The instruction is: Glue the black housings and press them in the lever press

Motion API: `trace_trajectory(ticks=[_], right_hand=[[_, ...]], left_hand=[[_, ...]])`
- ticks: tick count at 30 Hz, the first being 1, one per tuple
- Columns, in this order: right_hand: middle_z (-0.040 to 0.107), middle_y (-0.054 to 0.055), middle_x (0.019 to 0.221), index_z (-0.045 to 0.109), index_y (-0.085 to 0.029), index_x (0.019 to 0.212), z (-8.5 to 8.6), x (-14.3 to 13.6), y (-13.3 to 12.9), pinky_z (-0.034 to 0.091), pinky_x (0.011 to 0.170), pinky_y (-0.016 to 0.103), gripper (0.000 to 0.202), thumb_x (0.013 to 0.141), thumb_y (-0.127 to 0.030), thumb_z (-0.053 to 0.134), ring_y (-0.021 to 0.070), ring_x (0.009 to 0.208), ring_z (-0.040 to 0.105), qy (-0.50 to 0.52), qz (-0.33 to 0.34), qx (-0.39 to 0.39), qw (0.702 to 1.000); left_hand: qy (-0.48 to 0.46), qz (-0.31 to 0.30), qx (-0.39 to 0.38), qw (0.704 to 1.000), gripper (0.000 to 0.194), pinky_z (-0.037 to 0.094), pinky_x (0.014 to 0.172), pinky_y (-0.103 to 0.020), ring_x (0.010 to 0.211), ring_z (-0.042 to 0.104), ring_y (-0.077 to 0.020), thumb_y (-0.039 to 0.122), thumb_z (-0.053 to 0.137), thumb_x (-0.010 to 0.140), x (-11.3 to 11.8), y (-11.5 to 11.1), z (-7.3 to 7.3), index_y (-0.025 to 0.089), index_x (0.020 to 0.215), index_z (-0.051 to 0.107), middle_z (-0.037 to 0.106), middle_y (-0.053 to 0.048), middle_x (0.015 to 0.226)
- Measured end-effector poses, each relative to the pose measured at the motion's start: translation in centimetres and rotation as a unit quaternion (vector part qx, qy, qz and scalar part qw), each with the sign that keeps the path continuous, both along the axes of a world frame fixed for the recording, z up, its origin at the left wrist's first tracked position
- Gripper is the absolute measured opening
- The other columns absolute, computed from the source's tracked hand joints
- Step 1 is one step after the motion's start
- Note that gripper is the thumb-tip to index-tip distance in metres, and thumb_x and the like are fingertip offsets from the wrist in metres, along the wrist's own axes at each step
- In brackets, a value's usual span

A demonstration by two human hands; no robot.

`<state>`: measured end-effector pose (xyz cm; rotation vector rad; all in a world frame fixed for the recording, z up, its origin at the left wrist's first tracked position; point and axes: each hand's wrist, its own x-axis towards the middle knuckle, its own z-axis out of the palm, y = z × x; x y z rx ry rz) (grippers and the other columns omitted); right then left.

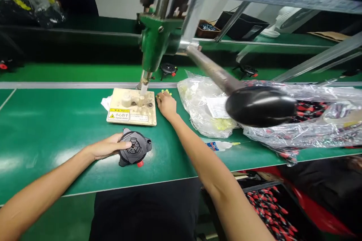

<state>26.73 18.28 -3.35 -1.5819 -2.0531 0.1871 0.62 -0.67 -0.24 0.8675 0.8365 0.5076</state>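
My left hand [109, 146] grips the left side of a round black plastic part [135, 147] with a small red tab, its thumb lying over the part's centre. The part is just above the green bench, in front of the press base. My right hand [167, 105] reaches to the right of the cream press base [131, 107], at a small pile of yellow-green pieces [166, 92]. Its fingers are bent down and their tips are partly hidden, so what they hold cannot be made out. The green press [154, 41] stands over the base.
The press lever's black knob [260, 106] juts over the right side. Beneath and beside it lie a clear bag [198, 101] and a large bag of red and black parts [311, 111]. A small bottle [222, 145] lies near the bench edge [127, 187]. A bin of red pieces [271, 211] is below right.
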Motion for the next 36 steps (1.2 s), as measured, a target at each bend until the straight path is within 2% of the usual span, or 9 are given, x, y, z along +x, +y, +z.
trace_trajectory(ticks=[3, 6, 8, 10, 14, 18, 24, 31, 36], right_hand=[[0.068, 0.012, 0.097, 0.068, -0.017, 0.094, -0.3, 1.2, -1.4, 0.048, 0.079, 0.036, 0.009, 0.093, -0.021, 0.06, 0.0224, 0.085, 0.06, 0.034, -0.024, -0.025, 0.999], [0.065, 0.005, 0.085, 0.067, -0.019, 0.094, 0.3, 2.7, -5.3, 0.047, 0.068, 0.031, 0.013, 0.094, -0.031, 0.061, 0.0168, 0.07, 0.055, 0.131, -0.044, -0.056, 0.989], [0.059, -0.001, 0.072, 0.068, -0.021, 0.091, 1.1, 3.4, -9.5, 0.04, 0.054, 0.028, 0.023, 0.087, -0.043, 0.074, 0.0131, 0.057, 0.048, 0.359, -0.042, -0.115, 0.925], [0.059, -0.002, 0.066, 0.072, -0.022, 0.087, 1.9, 3.7, -14.1, 0.037, 0.05, 0.025, 0.029, 0.078, -0.045, 0.087, 0.0112, 0.054, 0.047, 0.463, -0.007, -0.204, 0.863], [0.059, -0.002, 0.064, 0.075, -0.021, 0.08, 2.8, 2.6, -20.2, 0.034, 0.048, 0.023, 0.03, 0.075, -0.044, 0.093, 0.0085, 0.053, 0.046, 0.509, 0.044, -0.343, 0.788], [0.055, -0.004, 0.063, 0.068, -0.02, 0.074, 2.8, 1.3, -20.9, 0.031, 0.048, 0.022, 0.034, 0.073, -0.04, 0.095, 0.0063, 0.052, 0.043, 0.535, 0.055, -0.375, 0.755], [0.058, -0.003, 0.071, 0.074, -0.021, 0.097, 3.3, 1.4, -21.1, 0.037, 0.053, 0.024, 0.031, 0.081, -0.044, 0.088, 0.0091, 0.059, 0.048, 0.515, 0.089, -0.374, 0.766], [0.056, -0.002, 0.072, 0.069, -0.021, 0.083, 2.8, 0.5, -22.4, 0.04, 0.061, 0.027, 0.025, 0.089, -0.044, 0.077, 0.0107, 0.063, 0.047, 0.453, 0.071, -0.305, 0.834], [0.045, -0.005, 0.065, 0.059, -0.021, 0.075, 1.2, -0.7, -22.7, 0.031, 0.055, 0.025, 0.041, 0.089, -0.054, 0.077, 0.0084, 0.056, 0.037, 0.505, 0.033, -0.293, 0.811]], left_hand=[[-0.006, -0.006, 0.006, 1.0, 0.068, 0.058, 0.105, -0.042, 0.121, 0.073, -0.0315, 0.055, 0.09, 0.083, 0.0, 0.1, 0.0, 0.013, 0.132, 0.069, 0.074, -0.019, 0.135], [-0.003, -0.004, 0.013, 1.0, 0.069, 0.06, 0.102, -0.042, 0.118, 0.074, -0.031, 0.055, 0.088, 0.085, 0.1, 0.0, 0.0, 0.012, 0.135, 0.068, 0.075, -0.02, 0.132], [0.013, 0.02, 0.034, 0.999, 0.069, 0.061, 0.099, -0.041, 0.117, 0.074, -0.0313, 0.056, 0.086, 0.085, 0.3, -0.4, 0.0, 0.013, 0.136, 0.067, 0.076, -0.019, 0.132], [0.034, 0.041, 0.066, 0.996, 0.069, 0.063, 0.096, -0.041, 0.116, 0.074, -0.0321, 0.056, 0.085, 0.085, 0.6, -0.7, 0.1, 0.013, 0.135, 0.067, 0.076, -0.018, 0.13], [0.052, 0.034, 0.128, 0.99, 0.06, 0.063, 0.093, -0.037, 0.111, 0.075, -0.0294, 0.053, 0.082, 0.089, 1.1, -1.3, 0.5, 0.013, 0.132, 0.068, 0.078, -0.013, 0.124], [0.047, 0.028, 0.175, 0.983, 0.053, 0.064, 0.087, -0.032, 0.101, 0.076, -0.0248, 0.047, 0.081, 0.09, 1.3, -1.6, 0.8, 0.013, 0.128, 0.068, 0.078, -0.011, 0.116], [0.064, 0.011, 0.175, 0.982, 0.049, 0.064, 0.08, -0.033, 0.096, 0.077, -0.0281, 0.049, 0.081, 0.088, 1.1, -1.9, 0.8, 0.015, 0.122, 0.073, 0.08, -0.01, 0.109], [0.084, 0.001, 0.152, 0.985, 0.05, 0.062, 0.073, -0.034, 0.087, 0.076, -0.0279, 0.059, 0.077, 0.089, 1.1, -2.0, 0.7, 0.015, 0.113, 0.076, 0.08, -0.009, 0.099], [0.145, 0.114, 0.202, 0.962, 0.065, 0.061, 0.093, -0.038, 0.105, 0.075, -0.0296, 0.059, 0.078, 0.09, 1.9, -2.7, 0.3, 0.018, 0.138, 0.061, 0.078, -0.01, 0.117]])
